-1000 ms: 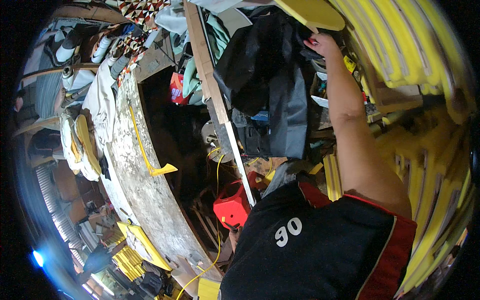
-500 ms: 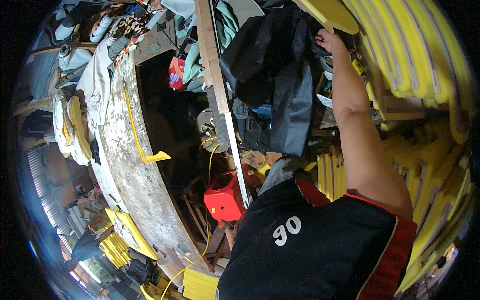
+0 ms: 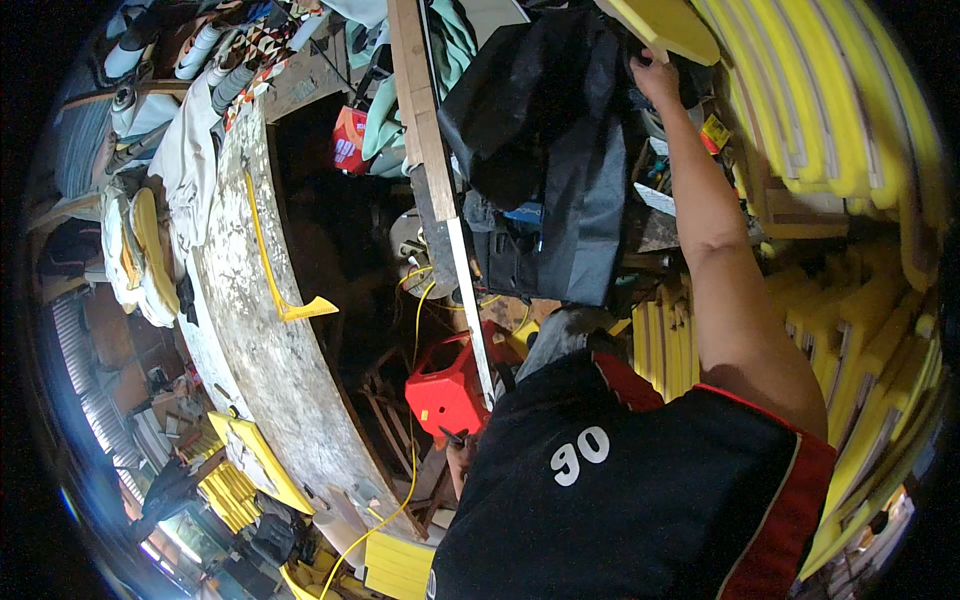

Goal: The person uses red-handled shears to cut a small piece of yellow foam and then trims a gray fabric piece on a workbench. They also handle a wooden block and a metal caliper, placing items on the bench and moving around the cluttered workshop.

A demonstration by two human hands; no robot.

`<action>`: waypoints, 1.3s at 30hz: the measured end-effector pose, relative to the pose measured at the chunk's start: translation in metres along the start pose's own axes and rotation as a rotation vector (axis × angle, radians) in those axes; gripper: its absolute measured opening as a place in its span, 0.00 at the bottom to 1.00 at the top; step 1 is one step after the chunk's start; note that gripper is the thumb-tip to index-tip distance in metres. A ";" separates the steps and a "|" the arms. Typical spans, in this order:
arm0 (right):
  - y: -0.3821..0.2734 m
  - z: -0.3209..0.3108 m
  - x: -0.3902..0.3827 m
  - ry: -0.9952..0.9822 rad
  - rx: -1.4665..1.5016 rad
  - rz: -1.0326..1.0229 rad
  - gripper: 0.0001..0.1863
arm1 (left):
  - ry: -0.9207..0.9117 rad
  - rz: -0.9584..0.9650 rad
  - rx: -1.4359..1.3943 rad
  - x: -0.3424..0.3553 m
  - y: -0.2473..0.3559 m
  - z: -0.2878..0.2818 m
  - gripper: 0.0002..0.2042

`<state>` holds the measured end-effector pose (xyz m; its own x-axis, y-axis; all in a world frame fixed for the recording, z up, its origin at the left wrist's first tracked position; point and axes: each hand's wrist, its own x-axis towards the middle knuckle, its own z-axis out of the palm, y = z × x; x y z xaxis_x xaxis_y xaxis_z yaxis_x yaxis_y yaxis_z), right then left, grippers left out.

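My right arm stretches away to the top right. My right hand (image 3: 656, 82) has its fingers curled beside the upper right edge of a large black fabric sheet (image 3: 590, 180), just under a yellow foam-covered board (image 3: 670, 28). What its fingers pinch, if anything, is hidden. Low down beside my torso, my left hand (image 3: 461, 462) shows only in part. A dark, pointed tool (image 3: 455, 437) sticks out of it, next to a red plastic stool (image 3: 447, 395); its kind is too small to tell.
A long worn workbench (image 3: 290, 380) curves along the left, bearing a yellow L-shaped strip (image 3: 268, 255). A wooden beam (image 3: 415, 120) stands upright ahead. Stacked yellow foam pieces (image 3: 820, 110) crowd the right. A yellow cable (image 3: 413, 450) trails past the stool. Fabric rolls (image 3: 200, 55) lie far left.
My right hand has turned slightly and its fingers now point up toward the yellow board. My left hand shows a little more, with the dark tool now visible. The view has shifted slightly.
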<state>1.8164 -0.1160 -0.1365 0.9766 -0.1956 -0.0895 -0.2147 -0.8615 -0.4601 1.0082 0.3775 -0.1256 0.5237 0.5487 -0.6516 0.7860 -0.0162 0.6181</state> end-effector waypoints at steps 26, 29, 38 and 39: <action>-0.051 0.021 -0.256 0.215 0.179 -0.371 0.22 | -0.059 -0.107 0.227 0.015 -0.006 -0.010 0.14; -0.057 0.037 -0.336 0.077 0.217 -0.391 0.23 | -0.064 -0.096 0.282 0.018 0.007 -0.010 0.14; -0.065 0.080 -0.411 -0.368 0.385 -0.331 0.23 | -0.071 -0.013 0.510 0.036 0.012 -0.015 0.16; -0.072 0.081 -0.404 -0.391 0.411 -0.372 0.23 | -0.060 -0.003 0.526 0.036 0.009 -0.018 0.16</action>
<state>1.4380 0.0634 -0.1389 0.9338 0.3300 -0.1381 0.0829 -0.5752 -0.8138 1.0283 0.4121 -0.1359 0.5267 0.5009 -0.6867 0.8383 -0.4400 0.3220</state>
